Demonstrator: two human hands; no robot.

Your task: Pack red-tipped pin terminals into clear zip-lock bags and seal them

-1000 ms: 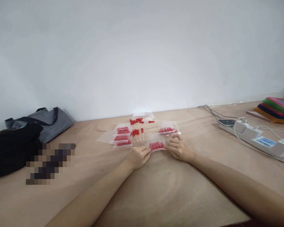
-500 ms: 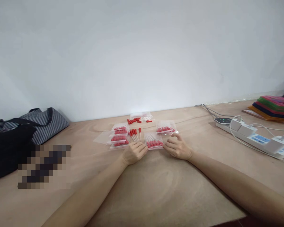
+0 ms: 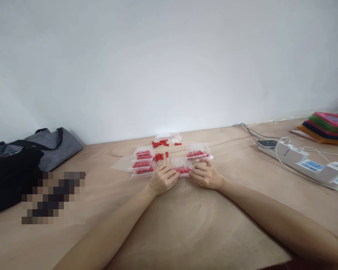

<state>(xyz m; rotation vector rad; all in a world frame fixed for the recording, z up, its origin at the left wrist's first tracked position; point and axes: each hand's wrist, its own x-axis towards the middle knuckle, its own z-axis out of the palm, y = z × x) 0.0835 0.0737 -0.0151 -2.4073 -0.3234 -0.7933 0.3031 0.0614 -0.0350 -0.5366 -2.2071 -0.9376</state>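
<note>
A clear zip bag (image 3: 180,163) lies flat in front of me, holding several droppers with red rubber bulbs towards me. My left hand (image 3: 164,179) is closed at its near left corner, fingertips pressed together there. At the near right corner, the curled fingers of my right hand (image 3: 206,175) pinch the bag's edge. Just beyond my left hand lie several loose droppers (image 3: 160,157), bulbs pointing away, their lower ends partly hidden by the hand. Filled zip bags (image 3: 142,164) overlap in a stack on the left. Another filled bag (image 3: 197,152) lies beyond my right hand.
Loose red bulbs (image 3: 159,143) and flat clear bags (image 3: 169,137) lie near the wall. A power strip (image 3: 312,167) with chargers and cables is at right, near stacked coloured sheets (image 3: 326,127). At left are a striped bag (image 3: 59,148), black cloth (image 3: 14,180) and a blurred-out patch.
My right hand has shifted slightly left along the bag's near edge, closer to my left hand. My left hand has moved slightly right over the corner. The other items lie as before.
</note>
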